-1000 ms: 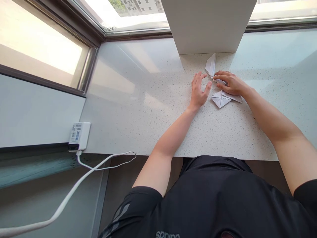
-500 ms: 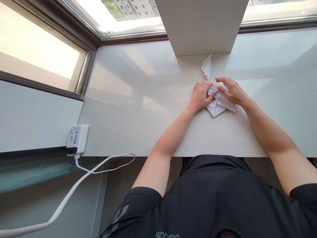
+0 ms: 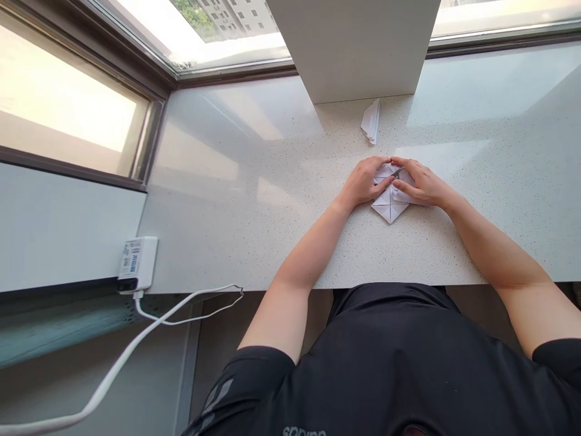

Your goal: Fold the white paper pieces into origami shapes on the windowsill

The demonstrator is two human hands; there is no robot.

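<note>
The left hand (image 3: pixel 362 183) and right hand (image 3: pixel 422 185) rest on a folded paper (image 3: pixel 389 207) in the middle of the table (image 3: pixel 254 242), fingers curled closed over it, tips nearly meeting — pinching or just pressing, cannot tell. A second paper piece (image 3: pixel 371 121) lies beyond, well apart.

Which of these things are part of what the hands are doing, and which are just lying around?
In use:
left hand
right hand
creased white folded paper

Lying about:
narrow folded white paper piece
white plastic power adapter
thin white cable
</note>
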